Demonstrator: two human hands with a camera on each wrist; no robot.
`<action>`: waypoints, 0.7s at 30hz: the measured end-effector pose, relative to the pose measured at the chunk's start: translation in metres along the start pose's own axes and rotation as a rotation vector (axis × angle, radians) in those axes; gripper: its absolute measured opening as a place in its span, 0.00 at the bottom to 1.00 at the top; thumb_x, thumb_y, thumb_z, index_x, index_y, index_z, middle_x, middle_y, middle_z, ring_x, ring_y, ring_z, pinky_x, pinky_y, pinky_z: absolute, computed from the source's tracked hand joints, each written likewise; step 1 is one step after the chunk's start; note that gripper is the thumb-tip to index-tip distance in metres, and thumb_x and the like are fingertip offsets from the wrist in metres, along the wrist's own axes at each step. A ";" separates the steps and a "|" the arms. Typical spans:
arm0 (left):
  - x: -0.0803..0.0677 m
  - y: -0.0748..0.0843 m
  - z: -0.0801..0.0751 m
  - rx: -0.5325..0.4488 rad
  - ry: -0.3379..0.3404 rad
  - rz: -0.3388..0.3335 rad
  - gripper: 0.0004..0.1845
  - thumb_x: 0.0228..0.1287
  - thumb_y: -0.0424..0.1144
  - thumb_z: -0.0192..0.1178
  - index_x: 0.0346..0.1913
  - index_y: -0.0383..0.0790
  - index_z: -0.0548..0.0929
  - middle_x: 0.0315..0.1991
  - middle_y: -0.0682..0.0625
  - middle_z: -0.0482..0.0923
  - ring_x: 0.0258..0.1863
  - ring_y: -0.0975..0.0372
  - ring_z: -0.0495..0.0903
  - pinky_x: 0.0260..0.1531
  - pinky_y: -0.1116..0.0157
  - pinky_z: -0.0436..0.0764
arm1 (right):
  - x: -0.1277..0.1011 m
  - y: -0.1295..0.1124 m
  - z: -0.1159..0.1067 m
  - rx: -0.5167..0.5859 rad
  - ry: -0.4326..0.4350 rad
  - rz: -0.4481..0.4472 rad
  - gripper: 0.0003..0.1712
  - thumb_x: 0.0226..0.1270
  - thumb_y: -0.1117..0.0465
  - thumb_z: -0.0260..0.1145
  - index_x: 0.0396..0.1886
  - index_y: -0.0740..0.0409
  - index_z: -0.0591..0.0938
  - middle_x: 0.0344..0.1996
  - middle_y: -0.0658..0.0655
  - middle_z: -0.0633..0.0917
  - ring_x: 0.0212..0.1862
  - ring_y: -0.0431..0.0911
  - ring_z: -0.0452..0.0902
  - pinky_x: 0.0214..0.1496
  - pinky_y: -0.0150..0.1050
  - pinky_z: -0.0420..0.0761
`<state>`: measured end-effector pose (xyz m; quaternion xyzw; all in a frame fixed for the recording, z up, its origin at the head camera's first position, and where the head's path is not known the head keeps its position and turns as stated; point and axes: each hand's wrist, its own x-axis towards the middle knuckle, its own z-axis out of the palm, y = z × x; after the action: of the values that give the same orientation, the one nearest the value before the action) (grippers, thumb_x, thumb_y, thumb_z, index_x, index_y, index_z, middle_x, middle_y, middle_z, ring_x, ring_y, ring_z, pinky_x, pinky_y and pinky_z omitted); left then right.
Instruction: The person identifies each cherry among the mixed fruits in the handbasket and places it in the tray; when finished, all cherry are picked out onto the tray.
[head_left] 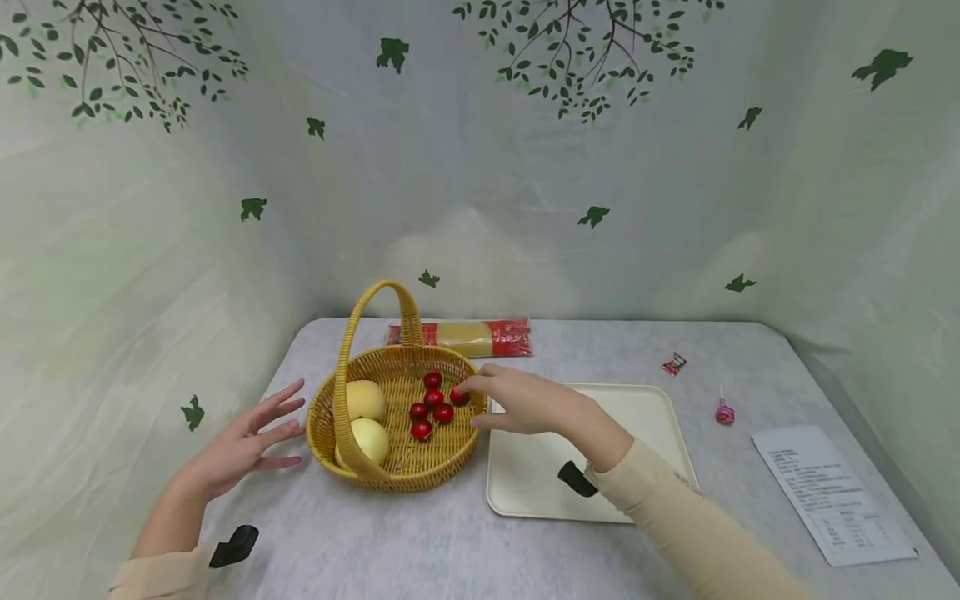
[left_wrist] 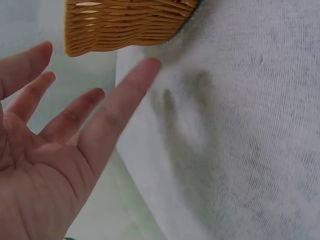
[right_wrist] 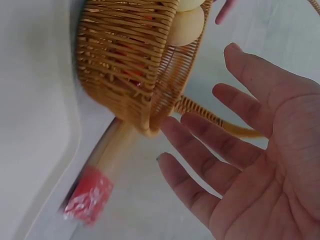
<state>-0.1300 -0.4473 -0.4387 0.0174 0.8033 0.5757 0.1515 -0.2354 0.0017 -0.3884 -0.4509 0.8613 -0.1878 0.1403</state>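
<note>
A yellow wicker basket (head_left: 435, 477) with a tall arched handle stands at the left of the table. In it lie two pale yellow round fruits (head_left: 365, 402) and several small, shiny red round fruits (head_left: 422, 429). My left hand (head_left: 243, 437) is beside the basket's left side, fingers spread and apart from the wicker in the left wrist view. Over the right rim reaches my right hand (head_left: 528, 402), its fingertips overlapping one red fruit in the head view. The right wrist view has its fingers (right_wrist: 200, 165) loosely extended by the rim, with nothing in the palm.
A white tray (head_left: 517, 492) lies right of the basket, under my right forearm. Behind the basket is a red-and-yellow packet (head_left: 468, 337) that looks like noodles. Farther right are a wrapped candy (head_left: 674, 364), a pink lollipop (head_left: 724, 412) and a printed sheet (head_left: 832, 496).
</note>
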 end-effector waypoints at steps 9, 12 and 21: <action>0.020 -0.011 0.000 -0.184 -0.105 0.003 0.39 0.89 0.37 0.48 0.89 0.61 0.42 0.77 0.54 0.64 0.62 0.73 0.82 0.57 0.53 0.88 | 0.071 -0.006 -0.007 -0.037 -0.117 0.025 0.28 0.83 0.52 0.66 0.76 0.54 0.77 0.74 0.56 0.79 0.83 0.56 0.64 0.83 0.50 0.67; 0.023 -0.009 0.001 -0.222 -0.134 0.019 0.37 0.90 0.37 0.45 0.89 0.58 0.42 0.68 0.70 0.72 0.63 0.72 0.82 0.57 0.54 0.88 | 0.087 -0.006 -0.010 -0.086 -0.154 0.028 0.28 0.83 0.52 0.65 0.76 0.56 0.77 0.73 0.57 0.80 0.79 0.52 0.71 0.80 0.46 0.71; 0.027 -0.010 0.016 -0.157 -0.059 0.003 0.37 0.87 0.36 0.51 0.88 0.59 0.50 0.64 0.74 0.73 0.60 0.73 0.82 0.51 0.54 0.89 | 0.125 -0.006 -0.002 -0.084 -0.212 0.102 0.29 0.82 0.49 0.66 0.77 0.54 0.77 0.71 0.55 0.83 0.70 0.46 0.79 0.76 0.44 0.76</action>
<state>-0.1499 -0.4309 -0.4586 0.0238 0.7509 0.6364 0.1751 -0.3006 -0.1047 -0.3929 -0.4291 0.8706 -0.0955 0.2209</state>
